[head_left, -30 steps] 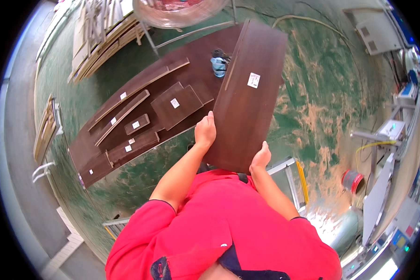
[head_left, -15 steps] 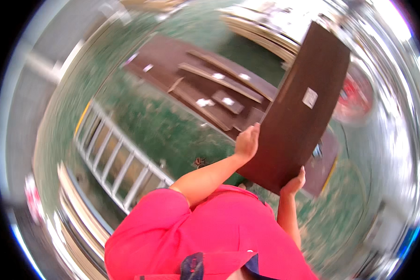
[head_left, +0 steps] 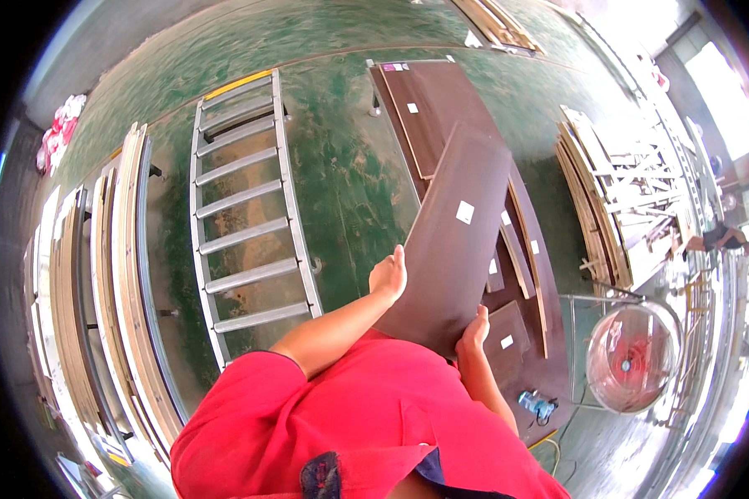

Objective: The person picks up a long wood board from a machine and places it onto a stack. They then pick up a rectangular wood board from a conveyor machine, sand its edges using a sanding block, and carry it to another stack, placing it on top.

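A long dark brown board (head_left: pixel 453 233) with a square white label is held up in front of me, slanting away to the far right. My left hand (head_left: pixel 389 274) grips its left edge, while my right hand (head_left: pixel 474 331) holds the right edge lower down, near my body. Behind and to the right, partly hidden by the board, lies a worktable (head_left: pixel 553 366) topped in the same brown. On it rest a large brown panel (head_left: pixel 424 91), narrow strips (head_left: pixel 523 224), a smaller labelled piece (head_left: pixel 512 333) and a blue power tool (head_left: pixel 537 405).
To my left stands a ladder-like metal frame (head_left: pixel 241 237) with crossbars. Beyond it are upright stacks of panels (head_left: pixel 129 274). A round caged fan (head_left: pixel 632 358) stands right of the worktable, with piled boards (head_left: pixel 595 200) behind it. A person (head_left: pixel 728 237) is far right.
My view has turned, so the metal frame now stands nearly upright in it and the fan is sharp. The board, still in both hands, has shifted left in view, over the worktable's left edge.
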Available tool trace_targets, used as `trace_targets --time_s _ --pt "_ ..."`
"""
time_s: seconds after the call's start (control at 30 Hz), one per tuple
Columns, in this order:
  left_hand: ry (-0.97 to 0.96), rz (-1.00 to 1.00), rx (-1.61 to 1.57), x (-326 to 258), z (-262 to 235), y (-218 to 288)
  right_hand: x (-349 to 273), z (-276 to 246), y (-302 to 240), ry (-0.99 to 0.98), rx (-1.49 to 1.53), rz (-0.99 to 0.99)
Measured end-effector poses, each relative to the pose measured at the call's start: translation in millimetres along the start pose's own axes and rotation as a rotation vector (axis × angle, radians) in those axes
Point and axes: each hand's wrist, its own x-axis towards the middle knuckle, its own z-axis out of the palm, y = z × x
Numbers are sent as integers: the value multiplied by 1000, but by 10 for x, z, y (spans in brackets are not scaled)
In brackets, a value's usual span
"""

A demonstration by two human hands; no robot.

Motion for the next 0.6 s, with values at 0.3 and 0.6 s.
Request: trace_targets --time_s 0.3,0.6 --pt "103 -202 -114 1820 -307 431 1234 1965 -466 -72 -382 32" --pt "144 -395 -148 4159 -299 1517 2861 4151 -1371 -74 -808 -12"
